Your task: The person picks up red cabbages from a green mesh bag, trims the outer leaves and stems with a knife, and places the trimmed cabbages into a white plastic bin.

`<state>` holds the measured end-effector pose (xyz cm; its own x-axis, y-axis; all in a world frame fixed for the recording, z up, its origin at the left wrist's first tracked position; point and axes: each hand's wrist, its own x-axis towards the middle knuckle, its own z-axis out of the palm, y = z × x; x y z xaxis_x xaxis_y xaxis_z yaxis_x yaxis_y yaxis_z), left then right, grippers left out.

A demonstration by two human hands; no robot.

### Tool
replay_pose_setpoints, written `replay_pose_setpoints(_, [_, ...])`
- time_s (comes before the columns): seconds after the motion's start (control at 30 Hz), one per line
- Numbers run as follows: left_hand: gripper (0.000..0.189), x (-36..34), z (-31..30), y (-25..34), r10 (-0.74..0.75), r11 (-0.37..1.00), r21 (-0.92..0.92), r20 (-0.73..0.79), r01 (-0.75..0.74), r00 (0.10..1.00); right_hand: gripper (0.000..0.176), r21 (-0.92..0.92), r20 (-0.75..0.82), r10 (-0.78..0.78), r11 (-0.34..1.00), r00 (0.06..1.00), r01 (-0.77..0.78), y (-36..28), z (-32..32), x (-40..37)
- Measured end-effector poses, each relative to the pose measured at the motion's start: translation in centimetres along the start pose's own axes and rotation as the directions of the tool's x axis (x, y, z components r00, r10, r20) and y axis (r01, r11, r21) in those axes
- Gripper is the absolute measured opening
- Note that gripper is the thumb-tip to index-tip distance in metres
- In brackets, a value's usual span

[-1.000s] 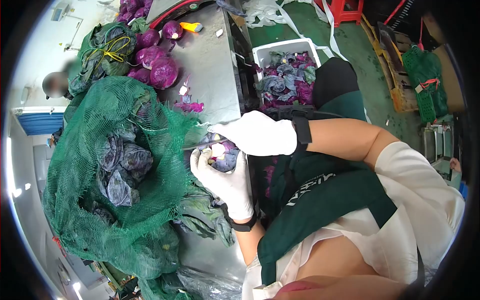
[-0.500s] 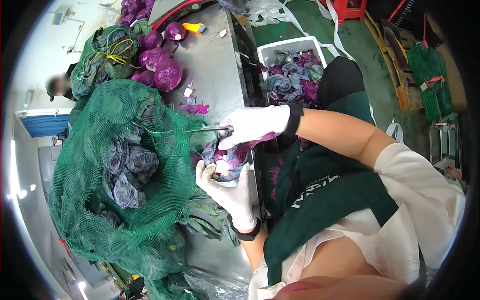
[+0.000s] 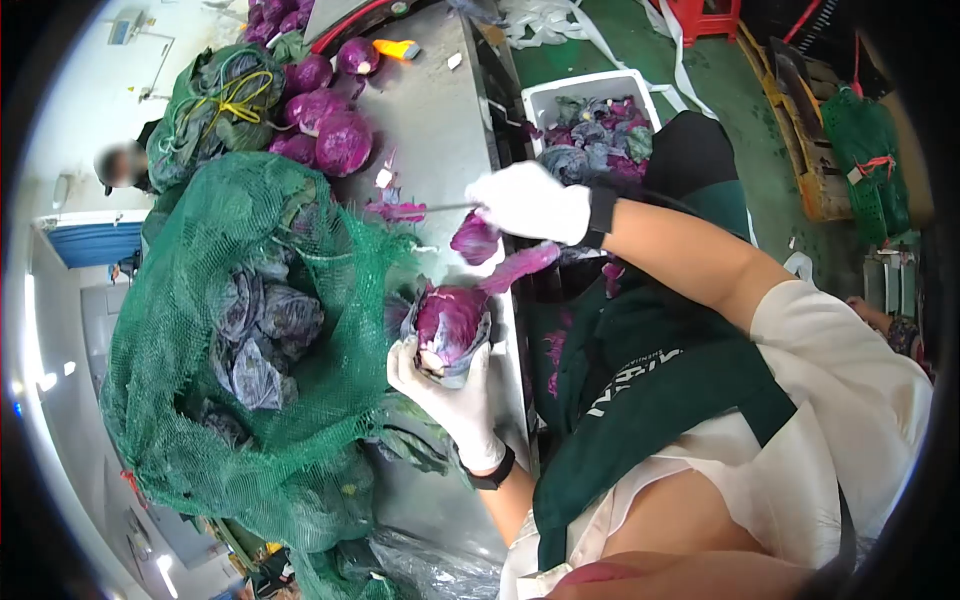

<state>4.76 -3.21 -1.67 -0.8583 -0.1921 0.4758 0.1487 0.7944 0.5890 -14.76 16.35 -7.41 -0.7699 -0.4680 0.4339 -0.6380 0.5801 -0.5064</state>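
White-gloved left hand (image 3: 455,400), grip cupped under a round, glossy purple cabbage (image 3: 450,325) at the near counter (image 3: 430,110) edge. Right hand (image 3: 530,203), grip closed on a thin knife (image 3: 445,208), now sits farther off than before. Peeled leaves (image 3: 515,265) hang between. A coarse green net sack (image 3: 230,330) crowds the left. Trimmed heads (image 3: 340,140) lie far, a white crate (image 3: 590,90) to the right.
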Motion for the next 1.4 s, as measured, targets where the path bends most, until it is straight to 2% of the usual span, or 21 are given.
replay_pose_setpoints(0.07, [0.089, 0.4, 0.0, 0.8, -0.023, 0.998, 0.065, 0.022, 0.021, 1.0, 0.029, 0.163, -0.093, -0.089, 0.981, 0.992, 0.103, -2.0, -3.4, 0.1])
replay_pose_setpoints(0.17, [0.086, 1.5, 0.8, 2.2, -0.019, 0.998, 0.065, 0.058, 0.015, 0.998, 0.036, 0.423, 0.039, -0.305, 0.868, 0.952, 0.261, -6.9, -5.4, 0.3])
replay_pose_setpoints(0.4, [0.08, 2.5, 1.1, 2.7, -0.022, 0.995, 0.099, 0.109, 0.011, 0.994, 0.031, 0.618, 0.254, -0.374, 0.772, 0.892, 0.148, -7.2, -5.3, 0.5])
replay_pose_setpoints(0.47, [0.082, 2.7, 0.9, 2.6, 0.007, 0.997, 0.075, 0.131, -0.017, 0.991, 0.03, 0.598, 0.188, -0.46, 0.754, 0.868, 0.27, -6.0, -4.2, 0.7])
replay_pose_setpoints(0.53, [0.084, 2.6, 0.7, 2.1, 0.034, 0.999, 0.036, 0.127, -0.039, 0.991, 0.025, 0.824, 0.2, -0.401, 0.563, 0.894, 0.068, -5.6, -4.5, 0.9])
replay_pose_setpoints(0.57, [0.085, 2.4, 0.5, 2.0, 0.012, 1.0, -0.028, 0.108, -0.009, 0.994, 0.023, 0.716, 0.284, -0.264, 0.698, 0.922, -0.021, -5.0, -5.2, 0.8])
replay_pose_setpoints(0.67, [0.087, 1.5, -0.1, 0.7, -0.065, 0.989, -0.129, 0.089, 0.076, 0.994, 0.021, 0.515, 0.214, 0.043, 0.844, 0.976, -0.15, -0.5, -2.6, 0.3])
replay_pose_setpoints(0.73, [0.088, 0.9, -0.4, -0.2, -0.15, 0.951, -0.262, 0.082, 0.166, 0.985, 0.023, 0.132, -0.061, 0.011, 0.991, 0.998, -0.003, 0.4, -2.1, 0.0])
replay_pose_setpoints(0.77, [0.089, 0.8, -0.6, -0.5, -0.135, 0.962, -0.226, 0.102, 0.155, 0.986, 0.028, 0.196, -0.018, 0.082, 0.978, 0.996, -0.077, 0.2, -1.3, -0.3])
replay_pose_setpoints(0.8, [0.089, 0.8, -0.7, -0.4, -0.131, 0.962, -0.226, 0.106, 0.152, 0.986, 0.032, 0.296, -0.032, 0.031, 0.955, 0.999, -0.02, -1.0, -1.2, -0.1])
replay_pose_setpoints(0.87, [0.088, 0.7, -0.8, 0.2, -0.11, 0.973, -0.188, 0.149, 0.137, 0.983, 0.038, 0.649, 0.507, 0.139, 0.588, 0.851, -0.483, -5.0, -4.0, 0.7])
replay_pose_setpoints(0.93, [0.088, 0.6, -0.4, 0.9, -0.108, 0.966, -0.219, 0.145, 0.138, 0.984, 0.042, 0.606, 0.565, -0.035, 0.695, 0.824, -0.387, -4.5, 2.2, 0.7])
replay_pose_setpoints(0.97, [0.087, 0.5, -0.1, 1.4, -0.141, 0.95, -0.262, 0.127, 0.17, 0.982, 0.043, 0.591, 0.771, 0.03, 0.337, 0.636, -0.733, -6.7, -2.1, 0.4])
replay_pose_setpoints(1.1, [0.083, 0.2, 1.0, 1.3, -0.265, 0.91, -0.303, 0.098, 0.282, 0.959, 0.035, 0.642, 0.737, -0.034, 0.347, 0.675, -0.684, -7.1, -1.3, 0.0])
replay_pose_setpoints(1.17, [0.075, 0.5, 1.0, 1.3, -0.219, 0.945, -0.224, 0.116, 0.24, 0.969, 0.024, 0.62, 0.508, -0.069, 0.721, 0.859, -0.309, -7.5, -2.1, 0.1])
replay_pose_setpoints(1.2, [0.075, 0.5, 0.9, 1.4, -0.227, 0.943, -0.221, 0.122, 0.249, 0.966, 0.024, 0.62, 0.515, -0.067, 0.717, 0.855, -0.317, -7.3, -1.0, -0.2])
replay_pose_setpoints(1.23, [0.073, 0.5, 0.9, 1.6, -0.278, 0.908, -0.289, 0.124, 0.303, 0.953, 0.019, 0.589, 0.229, -0.197, 0.808, 0.953, 0.026, -6.7, 0.7, -0.6])
replay_pose_setpoints(1.27, [0.072, 0.6, 0.9, 1.7, -0.326, 0.867, -0.355, 0.128, 0.351, 0.937, 0.015, 0.44, -0.057, -0.365, 0.827, 0.929, 0.351, -6.1, 2.1, -0.9])
replay_pose_setpoints(1.3, [0.065, 0.6, 0.5, 1.5, -0.368, 0.843, -0.373, 0.125, 0.387, 0.921, 0.012, 0.256, 0.284, -0.26, 0.948, 0.923, 0.188, -5.3, 2.7, -1.5])
replay_pose_setpoints(1.33, [0.062, 0.6, -0.4, 0.9, -0.387, 0.867, -0.288, 0.123, 0.406, 0.914, 0.013, 0.463, 0.229, -0.127, 0.886, 0.965, 0.007, -4.4, 3.0, -1.7])
replay_pose_setpoints(1.4, [0.064, 0.1, -1.5, 0.0, -0.426, 0.806, -0.377, 0.165, 0.456, 0.889, 0.017, 0.396, 0.124, 0.012, 0.916, 0.992, -0.061, -2.3, 1.7, -2.1])
